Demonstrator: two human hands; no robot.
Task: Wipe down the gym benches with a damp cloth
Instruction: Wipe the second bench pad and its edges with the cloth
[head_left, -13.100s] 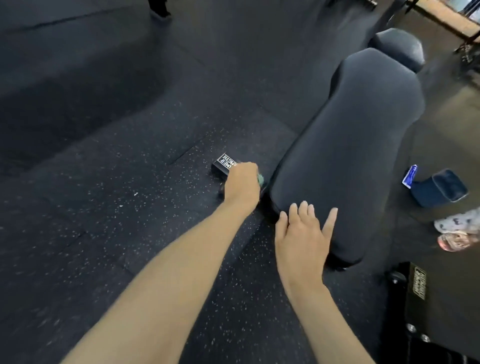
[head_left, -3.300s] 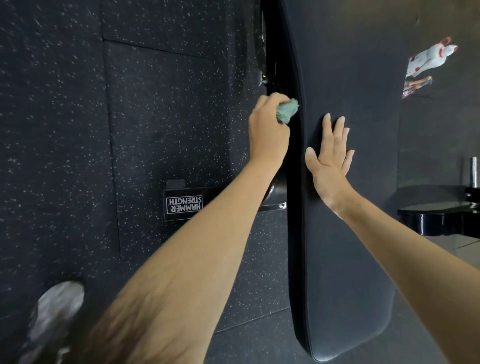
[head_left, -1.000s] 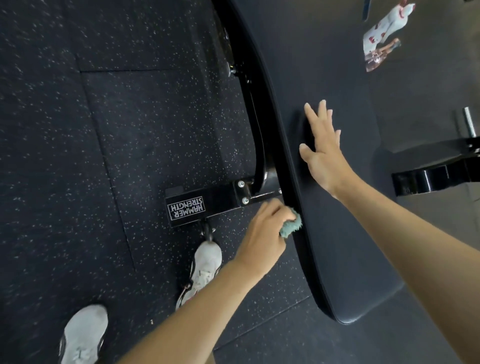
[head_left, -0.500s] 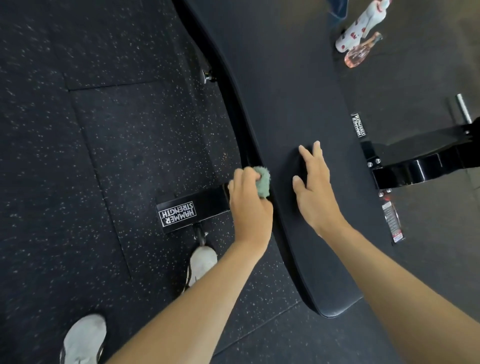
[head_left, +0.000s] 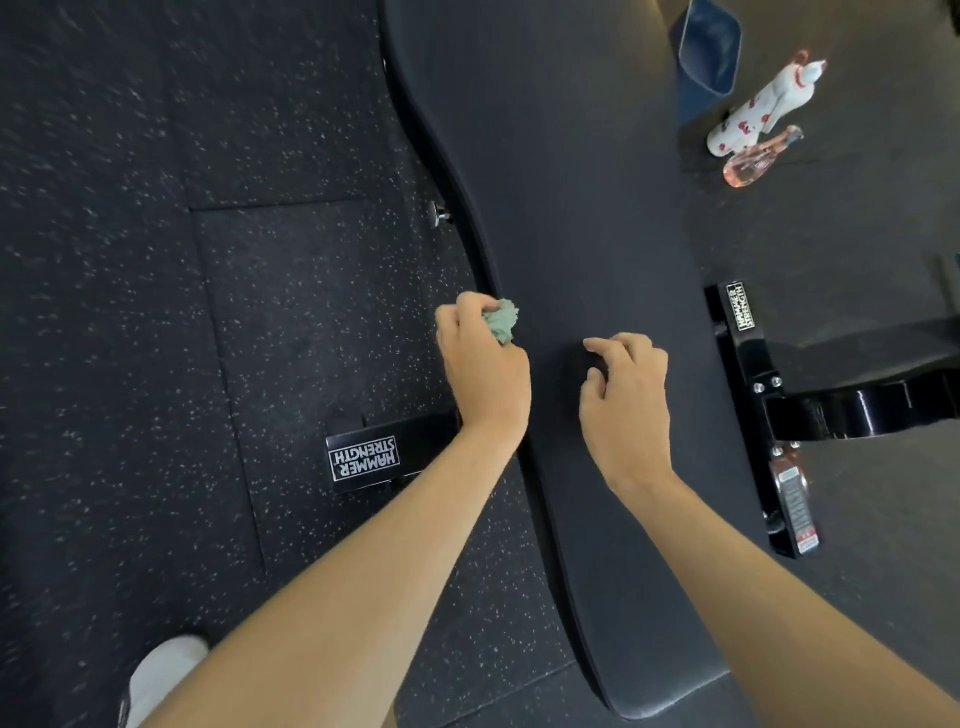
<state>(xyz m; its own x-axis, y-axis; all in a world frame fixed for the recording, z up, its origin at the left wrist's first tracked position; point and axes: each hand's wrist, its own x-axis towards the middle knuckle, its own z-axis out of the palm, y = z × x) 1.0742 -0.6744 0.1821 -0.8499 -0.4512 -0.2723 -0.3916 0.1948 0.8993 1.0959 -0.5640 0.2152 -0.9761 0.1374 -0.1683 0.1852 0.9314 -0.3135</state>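
Clutching the cloth (head_left: 502, 322), left hand (head_left: 483, 371) sits at the bench (head_left: 571, 208) edge; right hand (head_left: 626, 397) curls loosely, empty.

- Left hand (head_left: 483, 364) grips a bunched green cloth (head_left: 501, 322) at the left edge of the black bench pad (head_left: 571, 208).
- Right hand (head_left: 623, 395) is over the pad's middle, fingers loosely curled, holding nothing.
- Frame feet (head_left: 363, 460) labelled "HAMMER STRENGTH" stick out on both sides, on the speckled rubber floor (head_left: 182, 312).
- White patterned bottle (head_left: 753, 109), pink bottle (head_left: 753, 163) and blue bin (head_left: 709, 47) lie at upper right.
- White shoe (head_left: 161, 675) at lower left.
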